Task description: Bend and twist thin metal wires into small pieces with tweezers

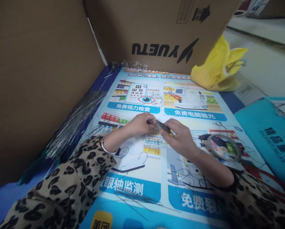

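Note:
Near the middle of the poster, my right hand is closed around a pair of pliers with dark jaws and a bit of yellow on the handle. The jaws point left, towards my left hand, whose thumb and fingertips are pinched together at their tip. What looks like a thin wire is between those fingers, mostly hidden. Bent wire pieces show just beneath both hands. To the left lies a thick bundle of straight wires. Some dark straight wires rest nearer to me.
Cardboard walls stand behind and on the left. A yellow bag sits at the back right, above a turquoise box. A roll of tape lies beside my right forearm, near a red-handled tool. Twisted wire pieces lie at the back.

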Tool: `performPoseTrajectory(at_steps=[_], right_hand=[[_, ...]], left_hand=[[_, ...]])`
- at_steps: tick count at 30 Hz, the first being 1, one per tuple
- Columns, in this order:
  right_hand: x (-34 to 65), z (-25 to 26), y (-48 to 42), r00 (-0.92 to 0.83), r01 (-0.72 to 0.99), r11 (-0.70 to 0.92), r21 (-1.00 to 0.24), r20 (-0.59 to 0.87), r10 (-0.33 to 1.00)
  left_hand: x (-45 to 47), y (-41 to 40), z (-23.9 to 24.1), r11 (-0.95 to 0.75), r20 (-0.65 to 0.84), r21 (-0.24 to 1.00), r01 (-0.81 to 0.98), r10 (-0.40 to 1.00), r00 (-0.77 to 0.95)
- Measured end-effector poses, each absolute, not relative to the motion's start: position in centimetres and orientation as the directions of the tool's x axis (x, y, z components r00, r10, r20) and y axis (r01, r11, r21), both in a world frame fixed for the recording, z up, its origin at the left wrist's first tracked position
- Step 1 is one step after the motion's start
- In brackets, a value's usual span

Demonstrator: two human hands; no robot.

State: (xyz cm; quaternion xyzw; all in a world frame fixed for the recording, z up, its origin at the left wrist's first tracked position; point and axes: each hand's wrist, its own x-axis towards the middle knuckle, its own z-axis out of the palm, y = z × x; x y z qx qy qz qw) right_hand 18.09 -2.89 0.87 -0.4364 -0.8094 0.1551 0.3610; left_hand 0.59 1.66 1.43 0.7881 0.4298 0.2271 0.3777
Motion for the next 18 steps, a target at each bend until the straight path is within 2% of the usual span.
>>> performPoseTrajectory(at_steps=[4, 13, 18], right_hand=[[18.04, 1.14, -2.96, -0.314, 0.579, 0.506, -0.639, 0.399, 0.862], [17.85, 1.37, -2.71, -0.139, 0.488, 0.212, -0.846, 0.165, 0.976], [17.82, 1.81, -2.67, -0.124, 0.496, 0.178, -0.85, 0.134, 0.983]], left_hand=[[0.54, 1.6, 1.51, -0.365, 0.04, 0.78, 0.508, 0.84, 0.542], [0.51, 1.51, 1.48, -0.399, 0.068, 0.76, 0.513, 0.833, 0.548], [0.56, 1.47, 1.78, -0.429, 0.079, 0.732, 0.529, 0.825, 0.56]])
